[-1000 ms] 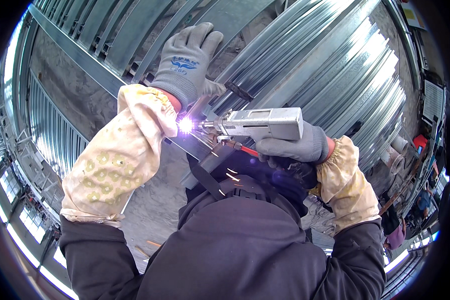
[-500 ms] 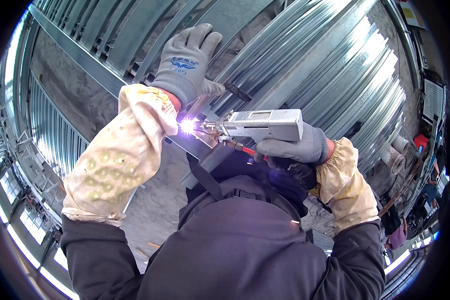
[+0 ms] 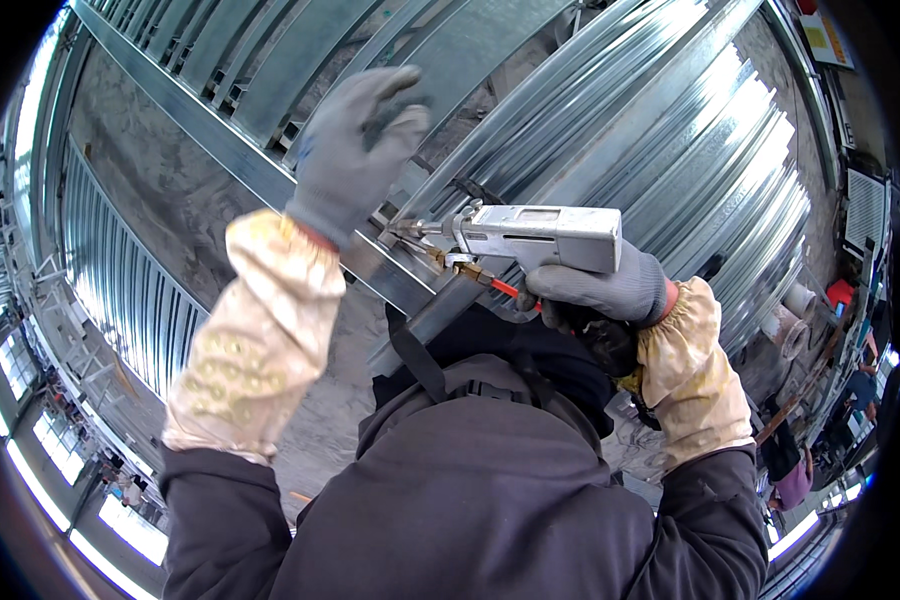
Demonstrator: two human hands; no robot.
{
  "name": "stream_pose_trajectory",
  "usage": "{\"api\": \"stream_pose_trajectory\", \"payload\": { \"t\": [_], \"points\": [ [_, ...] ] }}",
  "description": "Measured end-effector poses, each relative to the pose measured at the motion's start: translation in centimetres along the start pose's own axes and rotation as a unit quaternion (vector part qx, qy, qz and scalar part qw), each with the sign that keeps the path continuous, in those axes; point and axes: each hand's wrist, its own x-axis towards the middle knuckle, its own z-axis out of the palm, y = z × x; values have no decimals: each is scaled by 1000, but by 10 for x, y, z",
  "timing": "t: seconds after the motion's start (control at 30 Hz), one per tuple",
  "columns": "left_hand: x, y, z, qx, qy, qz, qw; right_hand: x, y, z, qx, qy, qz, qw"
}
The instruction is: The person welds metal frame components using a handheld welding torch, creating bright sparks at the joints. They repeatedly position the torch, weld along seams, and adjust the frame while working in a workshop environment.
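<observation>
A silver hand-held welding gun (image 3: 530,232) is gripped in my right hand (image 3: 610,285), which wears a grey glove. Its nozzle points left at the joint of a metal frame (image 3: 390,275), and no light shows at the tip. From below the nozzle a brass fitting and a red tube run back toward the glove. My left hand (image 3: 355,150), also gloved in grey and slightly blurred, is raised above the frame just beyond the nozzle. Its fingers are loosely bent and apart from the thumb, with nothing visible between them.
A large stack of shiny metal profiles (image 3: 660,150) lies to the right. Slatted metal frames (image 3: 260,70) stand at the far left, and another bundle of slats (image 3: 120,270) lies at the left. Another person (image 3: 792,470) is partly visible at the lower right edge.
The bright welding light at the nozzle has gone out. My left hand has lifted off the metal and turned, its fingers bending. The welding gun has shifted slightly right and up.
</observation>
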Motion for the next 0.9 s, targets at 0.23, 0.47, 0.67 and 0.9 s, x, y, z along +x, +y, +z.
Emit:
{"api": "stream_pose_trajectory", "payload": {
  "t": [0.23, 0.47, 0.67, 0.9],
  "points": [
    [-135, 29, 10, -157, 197, -228, 941, 9, 1, 7, -14, -11, -13, 1000],
    [-214, 20, 43, -143, 63, -257, 954, 14, -1, 15, -30, -10, -30, 999],
    [-200, 27, 44, -191, 53, -245, 949, 0, -10, 23, -53, -2, -76, 996],
    [-180, 39, 5, -551, 54, -201, 808, -57, -47, 83, -110, 18, -155, 982]
  ]
}}
